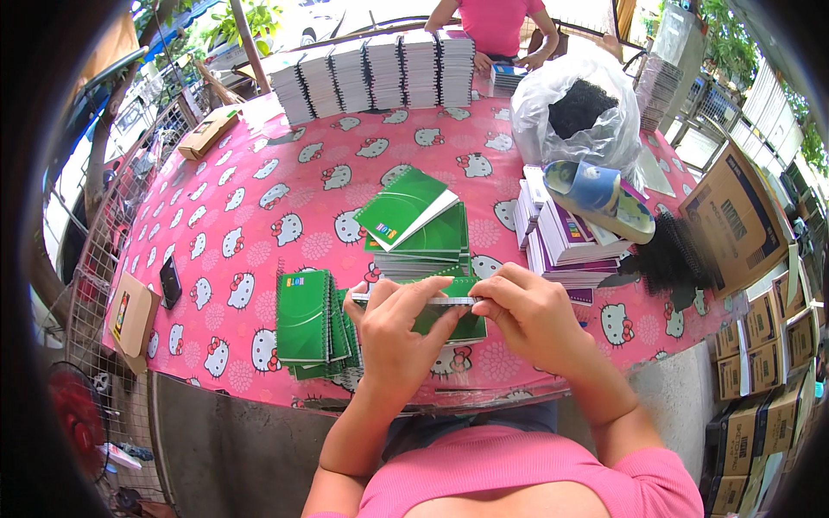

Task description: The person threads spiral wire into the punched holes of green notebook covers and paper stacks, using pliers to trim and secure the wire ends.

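A small notebook [451, 301] is held edge-on above the near side of the table. My left hand [399, 326] grips its left part between thumb and fingers. My right hand [528, 318] pinches the edge at its right end; whether a coil lies between those fingertips is too small to tell. Left of my hands is a pile of coil-bound green notebooks [302, 318]. Just beyond them stands a stack of green notebooks or covered page blocks [401, 207], the top ones skewed. Part of a green cover shows beneath the held notebook.
A purple-covered stack [561, 231] carries a blue slipper-shaped object [596, 194]. Black coils lie loose [673, 259] and in a clear plastic bag [527, 108]. Tall rows of bound notebooks [371, 78] stand at the back, near another person [501, 30]. A phone [170, 283] and cartons [734, 220] flank the table.
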A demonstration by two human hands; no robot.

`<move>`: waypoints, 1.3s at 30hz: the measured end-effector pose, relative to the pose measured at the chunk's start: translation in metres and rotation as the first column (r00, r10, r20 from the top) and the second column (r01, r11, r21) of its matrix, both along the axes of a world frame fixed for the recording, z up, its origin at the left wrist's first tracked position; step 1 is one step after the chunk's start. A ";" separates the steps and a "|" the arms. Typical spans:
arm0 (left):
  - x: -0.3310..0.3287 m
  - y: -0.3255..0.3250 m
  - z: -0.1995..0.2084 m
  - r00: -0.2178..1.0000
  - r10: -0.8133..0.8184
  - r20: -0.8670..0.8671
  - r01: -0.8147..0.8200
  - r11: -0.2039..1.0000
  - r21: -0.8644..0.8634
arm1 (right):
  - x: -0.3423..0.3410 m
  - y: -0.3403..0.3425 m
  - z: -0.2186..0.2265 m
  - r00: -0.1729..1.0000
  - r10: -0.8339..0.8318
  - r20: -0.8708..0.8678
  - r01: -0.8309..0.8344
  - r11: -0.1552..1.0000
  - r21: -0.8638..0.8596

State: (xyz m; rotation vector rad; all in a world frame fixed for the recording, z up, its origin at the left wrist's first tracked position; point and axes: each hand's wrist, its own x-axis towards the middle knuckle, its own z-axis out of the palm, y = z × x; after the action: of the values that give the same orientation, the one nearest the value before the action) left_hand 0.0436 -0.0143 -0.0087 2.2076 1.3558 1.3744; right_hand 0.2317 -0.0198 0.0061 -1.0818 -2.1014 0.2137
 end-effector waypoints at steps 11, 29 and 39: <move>-0.002 -0.002 -0.004 1.000 0.005 0.015 -0.004 1.000 -0.031 | -0.015 -0.002 0.004 0.994 -0.098 -0.043 0.101 0.993 0.058; -0.011 0.005 -0.002 1.000 0.016 -0.005 -0.016 0.999 0.039 | 0.141 0.040 0.083 0.914 -0.403 -0.048 0.374 0.883 -0.282; -0.014 0.012 0.003 0.997 -0.073 0.017 0.071 0.994 0.082 | 0.073 0.057 -0.001 0.757 0.332 -0.563 -0.492 0.856 -0.157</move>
State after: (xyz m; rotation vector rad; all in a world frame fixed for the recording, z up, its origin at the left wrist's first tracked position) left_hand 0.0294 -0.0022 -0.0060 2.2636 1.2216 1.4466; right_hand 0.3049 0.0369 0.0050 -0.5882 -1.8026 0.9656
